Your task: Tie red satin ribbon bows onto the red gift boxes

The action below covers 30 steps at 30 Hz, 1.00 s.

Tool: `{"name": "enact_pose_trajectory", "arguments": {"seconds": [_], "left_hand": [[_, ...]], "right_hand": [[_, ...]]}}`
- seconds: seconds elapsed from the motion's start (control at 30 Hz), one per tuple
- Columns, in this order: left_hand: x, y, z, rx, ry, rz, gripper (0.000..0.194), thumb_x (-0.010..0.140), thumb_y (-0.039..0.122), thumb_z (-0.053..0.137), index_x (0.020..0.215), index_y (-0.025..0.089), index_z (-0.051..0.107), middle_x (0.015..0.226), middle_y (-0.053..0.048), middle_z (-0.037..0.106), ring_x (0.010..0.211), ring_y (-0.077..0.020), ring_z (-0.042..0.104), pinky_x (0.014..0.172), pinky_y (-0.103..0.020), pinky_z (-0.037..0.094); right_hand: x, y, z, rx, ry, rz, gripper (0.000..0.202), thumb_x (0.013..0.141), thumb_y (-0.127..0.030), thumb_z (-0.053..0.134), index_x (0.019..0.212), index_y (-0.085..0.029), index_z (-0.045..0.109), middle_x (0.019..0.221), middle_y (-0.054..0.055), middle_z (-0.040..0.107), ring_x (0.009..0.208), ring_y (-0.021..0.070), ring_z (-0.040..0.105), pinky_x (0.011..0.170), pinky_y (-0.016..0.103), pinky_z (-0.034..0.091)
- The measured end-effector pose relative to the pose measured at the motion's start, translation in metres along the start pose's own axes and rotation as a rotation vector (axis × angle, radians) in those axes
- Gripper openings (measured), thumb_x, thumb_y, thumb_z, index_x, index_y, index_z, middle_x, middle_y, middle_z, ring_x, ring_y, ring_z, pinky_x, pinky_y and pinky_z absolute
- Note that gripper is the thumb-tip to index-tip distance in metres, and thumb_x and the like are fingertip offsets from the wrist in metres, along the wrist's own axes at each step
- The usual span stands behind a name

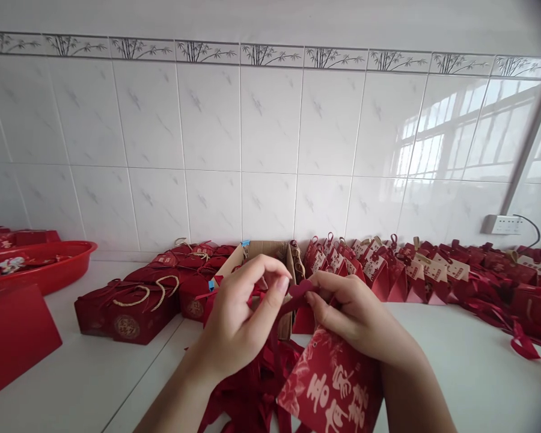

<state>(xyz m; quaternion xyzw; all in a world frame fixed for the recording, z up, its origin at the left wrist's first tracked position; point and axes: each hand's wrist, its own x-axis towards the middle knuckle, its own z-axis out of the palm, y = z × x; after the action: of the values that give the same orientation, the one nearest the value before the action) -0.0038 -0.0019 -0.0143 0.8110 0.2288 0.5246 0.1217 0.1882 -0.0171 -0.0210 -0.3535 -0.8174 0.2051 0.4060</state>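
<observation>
Where my view begins at the left edge, I see a red basin [79, 249] on the white table [90, 385], with a plain red panel [18, 343] below it in the lower left. Next comes a red gift box [139, 316] with pale rope handles, more boxes stacked behind it. Near the centre, my left hand [243, 316] brings thumb and forefinger tips together; I cannot tell whether they pinch anything. Behind it stands an open cardboard box [270, 248], and dark red ribbons [247, 391] lie heaped beneath. Just to the right, the fingers of my right hand [360, 313] grip a dark red strip [301, 288] at mid-frame, above a red packet [338, 385] with pale lettering. Small red boxes [379, 279] line the back, toward the right edge.
</observation>
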Motion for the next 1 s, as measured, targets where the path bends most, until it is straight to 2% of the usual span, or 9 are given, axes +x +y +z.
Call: {"name": "enact_pose_trajectory", "arguments": {"seconds": [0.07, 0.27, 0.37, 0.5, 0.63, 0.73, 0.87, 1.0], "left_hand": [[0.002, -0.002, -0.001, -0.066, 0.004, -0.103, 0.008, 0.091, 0.022, 0.051, 0.093, 0.020, 0.059, 0.083, 0.000, 0.061, 0.077, -0.0117, 0.058, 0.070, -0.023, 0.046], [0.005, -0.003, -0.008, -0.424, -0.322, -0.376, 0.013, 0.087, 0.032, 0.060, 0.093, 0.020, 0.060, 0.080, -0.001, 0.061, 0.071, -0.0115, 0.056, 0.060, -0.021, 0.045], [0.005, -0.003, -0.008, -0.574, -0.437, -0.461, 0.015, 0.087, 0.034, 0.060, 0.092, 0.020, 0.059, 0.077, -0.001, 0.060, 0.069, -0.0117, 0.055, 0.060, -0.022, 0.044], [0.006, -0.005, -0.005, -0.832, -0.538, -0.577, 0.016, 0.087, 0.033, 0.062, 0.089, 0.018, 0.063, 0.078, -0.004, 0.064, 0.067, -0.0112, 0.059, 0.065, -0.023, 0.047], [0.007, -0.008, -0.003, -0.980, -0.612, -0.627, 0.019, 0.086, 0.036, 0.064, 0.088, 0.017, 0.065, 0.077, -0.006, 0.067, 0.061, -0.0091, 0.058, 0.059, -0.020, 0.044], [0.006, -0.010, -0.002, -1.019, -0.604, -0.618, 0.022, 0.083, 0.037, 0.067, 0.090, 0.016, 0.066, 0.077, -0.004, 0.065, 0.060, -0.0077, 0.056, 0.059, -0.019, 0.043], [0.004, -0.011, 0.001, -1.020, -0.530, -0.596, 0.021, 0.079, 0.032, 0.073, 0.085, 0.015, 0.062, 0.074, 0.000, 0.060, 0.060, -0.0058, 0.056, 0.060, -0.018, 0.043], [0.004, -0.011, 0.001, -0.943, -0.369, -0.587, 0.022, 0.076, 0.028, 0.075, 0.086, 0.016, 0.059, 0.079, -0.001, 0.061, 0.064, -0.0076, 0.057, 0.060, -0.020, 0.046]], "right_hand": [[0.000, 0.000, 0.000, -0.009, -0.014, -0.035, 0.020, 0.094, -0.027, 0.043, 0.083, -0.015, 0.055, 0.063, -0.003, 0.045, 0.054, 0.0072, 0.033, 0.049, 0.021, 0.029], [-0.004, -0.004, -0.003, 0.001, -0.017, -0.237, 0.020, 0.096, -0.023, 0.044, 0.098, -0.017, 0.063, 0.064, -0.002, 0.056, 0.053, 0.0061, 0.045, 0.050, 0.018, 0.037], [-0.005, -0.007, -0.004, -0.015, -0.007, -0.305, 0.020, 0.096, -0.019, 0.045, 0.101, -0.018, 0.065, 0.068, -0.001, 0.061, 0.057, 0.0063, 0.051, 0.054, 0.017, 0.042], [-0.006, -0.008, -0.006, -0.017, -0.041, -0.318, 0.022, 0.097, -0.018, 0.045, 0.103, -0.019, 0.065, 0.077, 0.002, 0.067, 0.068, 0.0083, 0.061, 0.064, 0.020, 0.049], [-0.007, -0.007, -0.008, -0.068, -0.031, -0.347, 0.021, 0.096, -0.017, 0.046, 0.105, -0.020, 0.064, 0.075, 0.000, 0.068, 0.067, 0.0082, 0.062, 0.066, 0.021, 0.048], [-0.007, -0.007, -0.008, -0.130, -0.012, -0.368, 0.019, 0.096, -0.018, 0.047, 0.104, -0.020, 0.065, 0.075, 0.000, 0.068, 0.064, 0.0085, 0.059, 0.065, 0.022, 0.047], [-0.007, -0.007, -0.007, -0.143, 0.008, -0.372, 0.020, 0.095, -0.018, 0.047, 0.104, -0.019, 0.065, 0.076, 0.001, 0.067, 0.064, 0.0079, 0.058, 0.062, 0.020, 0.046], [-0.008, -0.006, -0.007, -0.145, 0.064, -0.297, 0.029, 0.096, -0.019, 0.044, 0.121, -0.023, 0.058, 0.074, -0.002, 0.063, 0.057, 0.0067, 0.052, 0.055, 0.018, 0.042]]}}
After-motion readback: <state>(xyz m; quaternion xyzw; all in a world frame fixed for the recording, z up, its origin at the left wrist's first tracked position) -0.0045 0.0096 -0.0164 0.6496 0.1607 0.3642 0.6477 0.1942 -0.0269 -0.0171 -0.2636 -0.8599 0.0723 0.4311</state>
